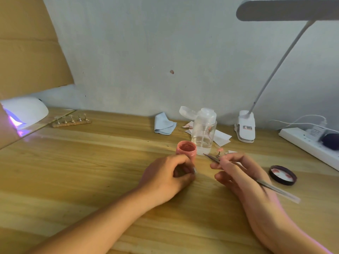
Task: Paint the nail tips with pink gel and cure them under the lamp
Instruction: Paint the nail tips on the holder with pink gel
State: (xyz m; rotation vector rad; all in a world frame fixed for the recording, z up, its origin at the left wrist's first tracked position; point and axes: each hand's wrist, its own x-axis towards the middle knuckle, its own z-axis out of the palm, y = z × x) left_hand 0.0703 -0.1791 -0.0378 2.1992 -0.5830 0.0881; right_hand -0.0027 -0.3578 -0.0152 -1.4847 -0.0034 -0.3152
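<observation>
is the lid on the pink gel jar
No, the pink gel jar stands open; its lid lies apart on the table beside the right hand holding the brush.

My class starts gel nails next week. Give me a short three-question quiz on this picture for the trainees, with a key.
1. True or false: the pink gel jar stands open, with its lid lying apart from it on the table.
2. The right hand holds: A a nail file; B a thin brush; C a cotton swab.
3. Is the curing lamp lit or dark?
Key: 1 true; 2 B; 3 lit, glowing violet.
</observation>
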